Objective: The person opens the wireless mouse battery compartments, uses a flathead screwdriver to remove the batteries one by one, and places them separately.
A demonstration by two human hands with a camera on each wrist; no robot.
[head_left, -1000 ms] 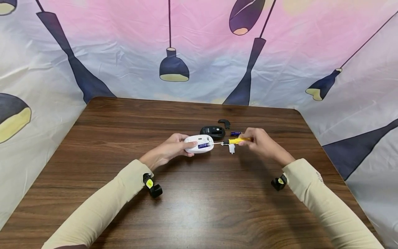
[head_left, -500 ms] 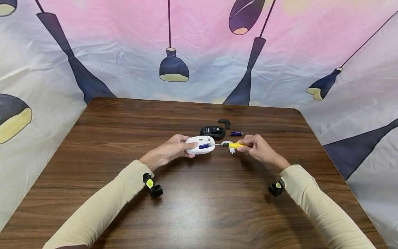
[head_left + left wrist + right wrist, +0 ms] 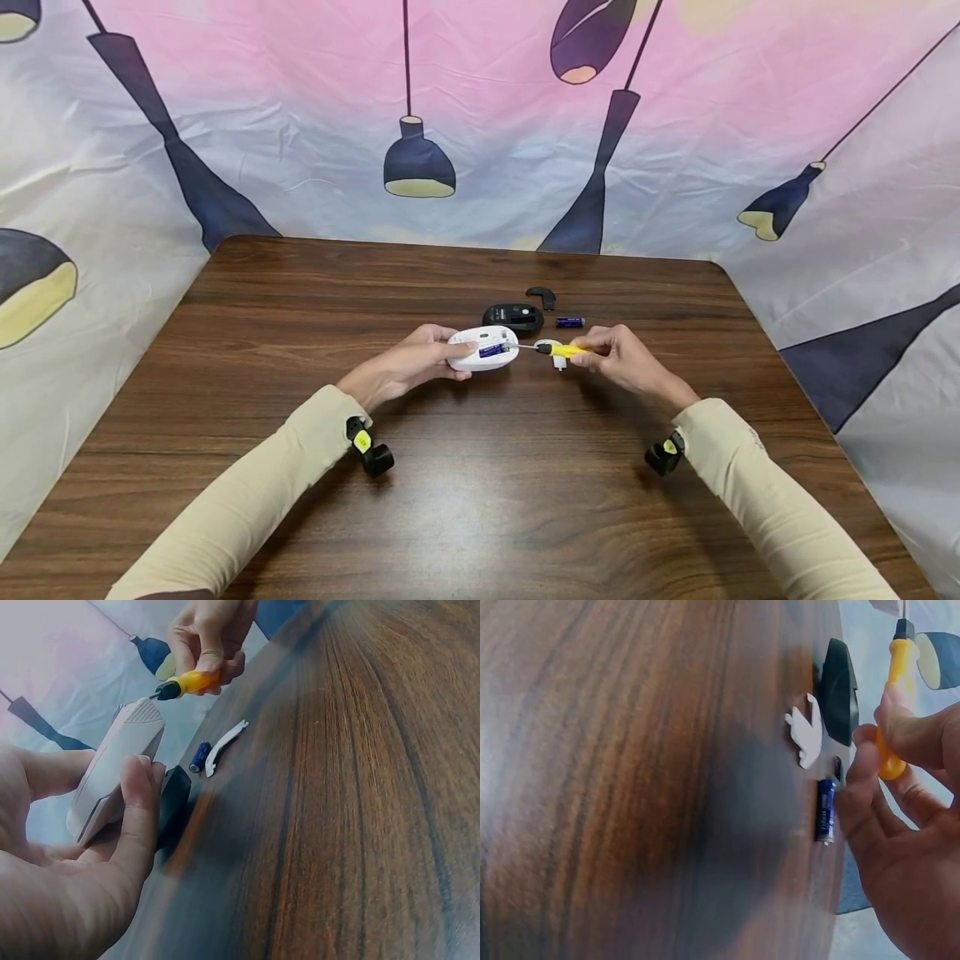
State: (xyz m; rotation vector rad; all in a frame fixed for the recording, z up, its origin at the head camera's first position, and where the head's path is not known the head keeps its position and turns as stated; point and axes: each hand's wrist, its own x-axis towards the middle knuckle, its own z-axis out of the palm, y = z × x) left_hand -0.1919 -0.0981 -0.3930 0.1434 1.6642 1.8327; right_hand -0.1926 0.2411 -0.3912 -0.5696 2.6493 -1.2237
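Note:
My left hand (image 3: 408,364) grips a white computer mouse (image 3: 462,362), its underside turned up and its battery bay uncovered. A blue battery (image 3: 492,351) lies in that bay, with my thumb close beside it. In my right hand (image 3: 626,362) is a yellow screwdriver (image 3: 564,351), pinched by the handle between thumb and fingers. Its thin metal shaft points left, and the tip is at the right end of the bay, by the battery's end. From the left wrist view the white mouse (image 3: 120,769) is seen edge-on, hiding the bay.
Behind the white mouse, a black mouse (image 3: 513,317) lies underside up on the brown wooden table (image 3: 480,467). Near it are a black curved cover (image 3: 543,297) and a loose blue battery (image 3: 570,322). A white cover (image 3: 805,733) lies below the screwdriver. A printed cloth hangs behind the table.
My right hand has come slightly nearer and lower, levelling the screwdriver and uncovering the loose battery to view. The white mouse has shifted a little to the right.

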